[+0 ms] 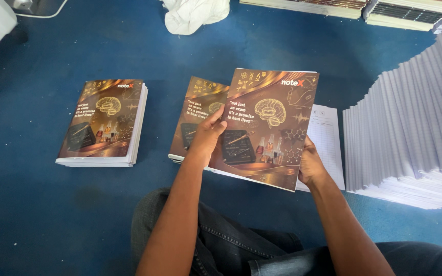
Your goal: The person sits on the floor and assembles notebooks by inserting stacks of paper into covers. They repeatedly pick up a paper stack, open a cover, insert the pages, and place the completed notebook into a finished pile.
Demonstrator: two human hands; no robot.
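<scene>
The person sits on a blue floor [37, 214] and holds one brown-covered notebook [269, 128] up off it with both hands. The left hand [208, 134] grips the notebook's left edge, thumb on the cover and fingers curled behind, out of sight. The right hand [309, 164] supports the lower right edge from behind; only its thumb side shows, so the spread of its fingers cannot be told.

Below the held notebook lies a second matching notebook [198, 110], partly covered. A stack of matching notebooks [103, 122] sits to the left, well apart. A ruled white sheet [328, 140] lies just beside the right hand, near a fanned pile of white paper [410, 117].

Risk, as judged: both grips are on the edges only, so the notebook could sag or slip, and a careless set-down could land it askew on the one below.
</scene>
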